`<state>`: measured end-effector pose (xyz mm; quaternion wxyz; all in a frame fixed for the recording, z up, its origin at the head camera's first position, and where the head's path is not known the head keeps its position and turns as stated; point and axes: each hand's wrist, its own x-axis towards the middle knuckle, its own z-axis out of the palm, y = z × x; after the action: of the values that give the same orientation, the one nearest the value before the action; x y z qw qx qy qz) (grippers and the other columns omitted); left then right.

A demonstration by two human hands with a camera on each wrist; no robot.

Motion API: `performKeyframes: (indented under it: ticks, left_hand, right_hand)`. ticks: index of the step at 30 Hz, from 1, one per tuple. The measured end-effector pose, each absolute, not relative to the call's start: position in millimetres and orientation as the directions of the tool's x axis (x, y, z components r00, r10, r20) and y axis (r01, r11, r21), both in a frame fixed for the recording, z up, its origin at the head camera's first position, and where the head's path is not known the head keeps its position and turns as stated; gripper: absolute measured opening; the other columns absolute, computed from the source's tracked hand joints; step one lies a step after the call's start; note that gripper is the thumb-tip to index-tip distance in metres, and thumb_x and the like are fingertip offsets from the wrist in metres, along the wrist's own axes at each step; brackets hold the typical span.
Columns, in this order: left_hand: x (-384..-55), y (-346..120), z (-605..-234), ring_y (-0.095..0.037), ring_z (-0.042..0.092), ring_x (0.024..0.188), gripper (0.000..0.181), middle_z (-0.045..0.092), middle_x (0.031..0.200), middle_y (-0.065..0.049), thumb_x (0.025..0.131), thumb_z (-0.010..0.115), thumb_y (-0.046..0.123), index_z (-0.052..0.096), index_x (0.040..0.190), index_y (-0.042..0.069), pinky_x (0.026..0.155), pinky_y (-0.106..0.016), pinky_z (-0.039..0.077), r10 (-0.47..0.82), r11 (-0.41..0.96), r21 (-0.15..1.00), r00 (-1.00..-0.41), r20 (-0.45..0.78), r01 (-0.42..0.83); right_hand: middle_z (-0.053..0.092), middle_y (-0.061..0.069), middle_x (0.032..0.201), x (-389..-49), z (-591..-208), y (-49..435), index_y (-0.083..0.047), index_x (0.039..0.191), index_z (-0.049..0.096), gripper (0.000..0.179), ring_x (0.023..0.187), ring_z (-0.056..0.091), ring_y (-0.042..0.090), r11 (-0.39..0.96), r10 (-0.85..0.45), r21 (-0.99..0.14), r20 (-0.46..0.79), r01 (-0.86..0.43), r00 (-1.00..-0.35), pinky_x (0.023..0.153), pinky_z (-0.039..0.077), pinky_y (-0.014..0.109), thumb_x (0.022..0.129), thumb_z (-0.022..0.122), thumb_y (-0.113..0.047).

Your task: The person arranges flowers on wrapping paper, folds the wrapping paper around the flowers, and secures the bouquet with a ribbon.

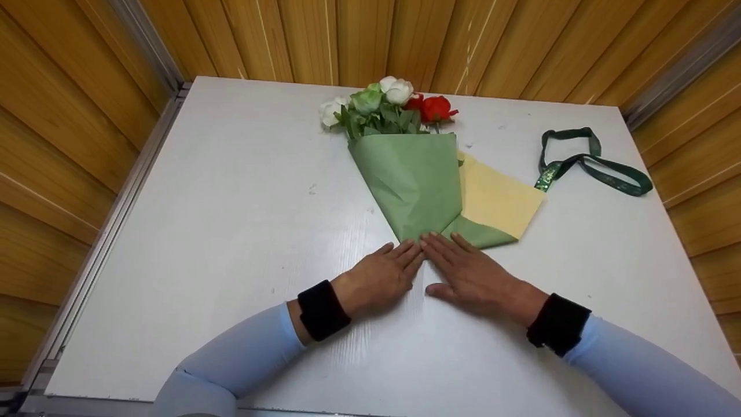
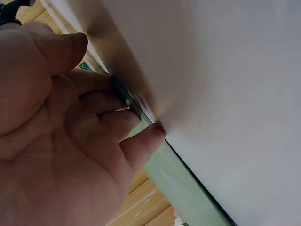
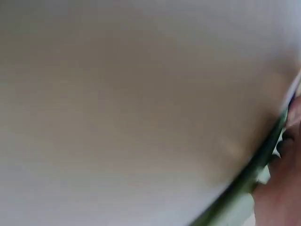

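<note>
A bouquet of white, pale green and red flowers (image 1: pixel 396 91) lies on the table in wrapping paper (image 1: pixel 414 174), green outside and pale yellow inside. The left side of the paper is folded over the stems; its right flap lies spread, yellow face up, with a green fold along the bottom. My left hand (image 1: pixel 379 278) and right hand (image 1: pixel 472 278) press the paper's bottom end with extended fingers, fingertips close together. In the left wrist view, the fingertips (image 2: pixel 153 134) rest along the green edge. Only part of the right hand (image 3: pixel 282 193) shows in its wrist view. The stems are hidden.
A dark green patterned ribbon (image 1: pixel 545 177) lies in loose loops on the right of the white table (image 1: pixel 231 202), one end near the paper's right corner. Wood-plank walls (image 1: pixel 365 40) stand behind the table and along both sides.
</note>
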<state>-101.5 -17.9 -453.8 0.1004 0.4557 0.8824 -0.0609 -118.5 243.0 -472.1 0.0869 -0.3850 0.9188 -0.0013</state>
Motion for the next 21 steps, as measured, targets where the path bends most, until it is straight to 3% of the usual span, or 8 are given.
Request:
performKeyframes:
  ticks: [2,4,10,12,15,18,21]
  left_hand:
    - [-101.4,-17.5,-453.6,-0.024,0.024,0.162,0.055,0.025,0.175,-0.010,0.114,0.033,0.020,0.025,0.167,0.006,0.128,-0.042,0.030,0.789,0.581,-0.014,-0.567,-0.237,0.814]
    - [-100.7,-17.0,-453.0,-0.024,0.026,0.161,0.054,0.027,0.174,-0.010,0.114,0.034,0.020,0.028,0.166,0.006,0.127,-0.041,0.032,0.790,0.578,-0.032,-0.569,-0.230,0.815]
    - [-98.9,-12.9,-448.8,-0.026,0.037,0.157,0.054,0.038,0.169,-0.013,0.112,0.038,0.017,0.034,0.164,0.005,0.121,-0.043,0.041,0.794,0.589,-0.013,-0.581,-0.180,0.808]
    - [-100.2,-9.4,-448.4,-0.029,0.047,0.148,0.053,0.047,0.161,-0.013,0.111,0.042,0.016,0.038,0.163,0.008,0.111,-0.044,0.050,0.801,0.591,-0.007,-0.587,-0.117,0.807]
    - [-103.5,-3.5,-448.9,-0.028,0.058,0.127,0.050,0.053,0.149,-0.008,0.110,0.051,0.027,0.046,0.158,0.018,0.091,-0.040,0.058,0.801,0.598,-0.046,-0.599,-0.016,0.800]
    - [-105.5,1.7,-450.9,-0.025,0.058,0.108,0.047,0.055,0.143,-0.002,0.108,0.056,0.043,0.055,0.149,0.021,0.077,-0.035,0.057,0.798,0.599,-0.147,-0.602,0.025,0.787]
    - [-105.4,6.1,-453.1,-0.023,0.055,0.100,0.047,0.057,0.136,0.002,0.107,0.055,0.050,0.060,0.141,0.019,0.074,-0.034,0.054,0.797,0.591,-0.224,-0.603,0.020,0.775]
  right_hand:
    - [0.021,0.015,0.175,-121.6,-473.2,251.3,-0.003,0.167,0.022,0.085,0.163,0.020,0.032,0.725,-0.687,-0.114,-0.190,-0.680,-0.701,0.130,0.014,0.056,0.109,0.040,-0.062]
    - [0.018,0.015,0.176,-131.6,-472.3,267.2,-0.004,0.168,0.019,0.084,0.163,0.016,0.033,0.784,-0.619,-0.129,-0.213,-0.607,-0.756,0.130,0.010,0.058,0.110,0.037,-0.062]
    - [0.022,0.030,0.170,-150.0,-463.4,317.2,0.009,0.163,0.023,0.083,0.159,0.018,0.048,0.928,-0.362,-0.166,-0.189,-0.334,-0.913,0.127,0.012,0.065,0.112,0.040,-0.054]
    - [0.028,0.035,0.166,-148.5,-461.2,325.5,0.012,0.160,0.027,0.081,0.155,0.024,0.052,0.943,-0.302,-0.193,-0.151,-0.271,-0.941,0.125,0.018,0.066,0.111,0.045,-0.050]
    - [0.041,0.037,0.156,-144.7,-461.0,326.8,0.014,0.154,0.037,0.076,0.146,0.036,0.055,0.945,-0.256,-0.230,-0.085,-0.231,-0.963,0.120,0.028,0.066,0.109,0.054,-0.045]
    - [0.053,0.037,0.141,-141.6,-462.1,320.2,0.016,0.141,0.047,0.066,0.132,0.049,0.055,0.947,-0.242,-0.222,-0.014,-0.233,-0.970,0.111,0.037,0.065,0.107,0.061,-0.038]
    - [0.058,0.036,0.132,-135.3,-462.2,309.3,0.017,0.132,0.053,0.055,0.125,0.054,0.054,0.948,-0.262,-0.162,0.094,-0.275,-0.960,0.110,0.041,0.062,0.105,0.065,-0.030]
